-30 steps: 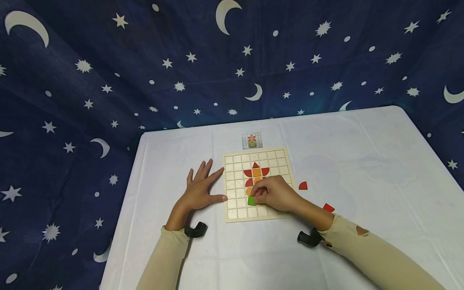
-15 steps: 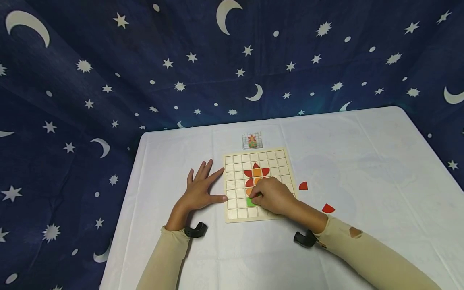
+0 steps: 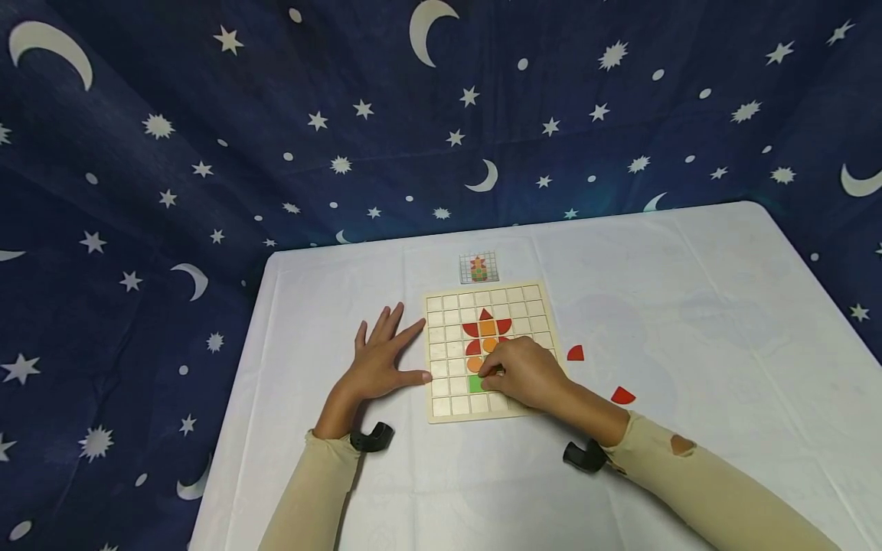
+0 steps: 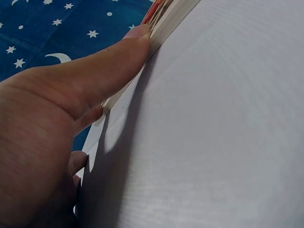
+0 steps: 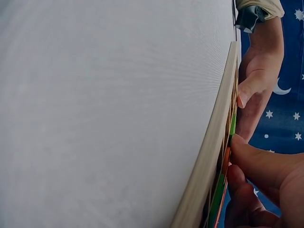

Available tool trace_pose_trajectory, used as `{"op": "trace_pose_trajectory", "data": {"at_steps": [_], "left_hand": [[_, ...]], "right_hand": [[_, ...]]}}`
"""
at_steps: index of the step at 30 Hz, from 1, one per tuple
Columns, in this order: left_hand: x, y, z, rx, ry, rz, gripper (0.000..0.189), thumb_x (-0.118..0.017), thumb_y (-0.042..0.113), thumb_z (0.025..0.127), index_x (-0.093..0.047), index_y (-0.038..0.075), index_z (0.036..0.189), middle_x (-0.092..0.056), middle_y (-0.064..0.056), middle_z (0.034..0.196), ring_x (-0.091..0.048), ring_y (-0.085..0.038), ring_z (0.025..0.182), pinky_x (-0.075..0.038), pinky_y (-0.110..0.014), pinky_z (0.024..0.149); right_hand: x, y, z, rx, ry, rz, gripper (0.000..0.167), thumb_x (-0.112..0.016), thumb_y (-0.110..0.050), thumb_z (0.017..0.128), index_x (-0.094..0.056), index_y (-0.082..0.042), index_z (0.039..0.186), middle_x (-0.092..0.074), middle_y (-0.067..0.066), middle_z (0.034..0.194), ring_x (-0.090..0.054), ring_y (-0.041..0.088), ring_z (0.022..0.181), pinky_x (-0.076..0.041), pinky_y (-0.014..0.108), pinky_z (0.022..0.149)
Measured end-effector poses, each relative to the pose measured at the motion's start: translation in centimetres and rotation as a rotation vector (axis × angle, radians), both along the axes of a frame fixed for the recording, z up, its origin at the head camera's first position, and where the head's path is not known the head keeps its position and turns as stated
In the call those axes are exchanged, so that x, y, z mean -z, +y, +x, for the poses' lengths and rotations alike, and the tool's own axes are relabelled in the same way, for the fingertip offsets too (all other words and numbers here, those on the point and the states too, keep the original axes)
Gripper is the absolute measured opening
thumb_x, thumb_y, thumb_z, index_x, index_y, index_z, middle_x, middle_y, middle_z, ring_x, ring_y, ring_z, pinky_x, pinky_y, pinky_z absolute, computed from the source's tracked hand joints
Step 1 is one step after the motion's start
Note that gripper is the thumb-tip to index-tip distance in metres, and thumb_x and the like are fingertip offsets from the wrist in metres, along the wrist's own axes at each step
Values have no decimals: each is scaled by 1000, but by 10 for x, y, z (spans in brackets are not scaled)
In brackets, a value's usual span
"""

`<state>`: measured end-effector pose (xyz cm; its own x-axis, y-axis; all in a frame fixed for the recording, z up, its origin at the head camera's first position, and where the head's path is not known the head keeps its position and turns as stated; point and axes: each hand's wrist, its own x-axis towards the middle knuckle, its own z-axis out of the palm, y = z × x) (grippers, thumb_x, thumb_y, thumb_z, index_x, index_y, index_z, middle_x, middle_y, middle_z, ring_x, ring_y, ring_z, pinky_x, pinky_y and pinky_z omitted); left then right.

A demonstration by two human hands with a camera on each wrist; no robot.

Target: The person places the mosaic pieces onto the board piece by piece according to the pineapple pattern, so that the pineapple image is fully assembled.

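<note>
A square wooden grid board (image 3: 441,407) lies on the white-covered table, with red, orange and green tiles forming a figure in its cells. The left hand (image 3: 382,367) rests at its left side, fingers spread, thumb and index tips at the edge. In the left wrist view the thumb (image 4: 109,66) lies along that edge. The right hand (image 3: 527,371) pinches at the right side of a green square tile (image 3: 475,384), which lies flat in a lower cell. Above it sit an orange circle (image 3: 474,364) and a red quarter circle (image 3: 472,347). The right hand covers the board's lower right.
Two loose red tiles, one quarter circle (image 3: 576,353) and another (image 3: 623,396), lie on the table right of the board. A small pattern card (image 3: 465,268) lies behind it. A dark blue curtain (image 3: 386,76) with moons and stars hangs behind the table.
The green square tile, tilted in the right fingers a second ago, now lies flat in its cell. The right hand has shifted slightly; the left hand has stayed put.
</note>
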<state>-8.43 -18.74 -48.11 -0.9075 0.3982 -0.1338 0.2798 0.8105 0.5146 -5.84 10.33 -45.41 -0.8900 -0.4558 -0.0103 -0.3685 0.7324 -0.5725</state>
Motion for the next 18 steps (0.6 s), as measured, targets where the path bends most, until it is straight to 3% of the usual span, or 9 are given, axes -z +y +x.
{"op": "trace_pose_trajectory", "data": {"at_steps": [10,18], "left_hand": [[-4,1,2,-5,-9,9,96,-81,58,78,-38,28,159,-6,-10,174,3,-35,161,8,-68,121],[-2,0,0,1,-2,-2,97,-81,59,78,-38,28,159,-6,-10,174,3,-34,161,7,-68,121]], "right_hand": [[1,7,-2,-20,-16,-80,9,-89,-20,79,-82,-25,83,-73,-16,84,-63,5,81,-50,25,68],[-17,42,-17,9,-31,-182,7,-86,-18,84,-82,-21,90,-72,-13,84,-56,7,70,-46,23,63]]}}
